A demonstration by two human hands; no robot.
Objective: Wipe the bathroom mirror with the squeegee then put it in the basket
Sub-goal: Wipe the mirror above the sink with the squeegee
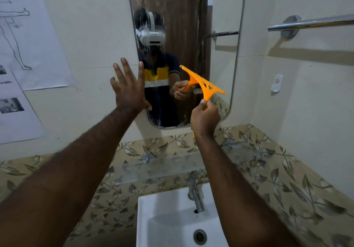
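Observation:
The bathroom mirror [220, 13] hangs on the wall ahead, tall with rounded corners and streaked with water. My right hand [205, 117] grips the handle of an orange squeegee [206, 86], whose blade slants across the mirror's lower right part. Whether the blade touches the glass I cannot tell. My left hand [128, 87] is raised flat with straight spread fingers at the mirror's left edge, the forefinger over the frame. No basket is in view.
A glass shelf [162, 165] runs below the mirror over leaf-patterned tiles. A white sink [168, 218] with a metal tap [195, 195] lies beneath. A towel rail [310, 23] and a white wall hook [276, 82] are on the right wall; paper sheets [32, 41] on the left.

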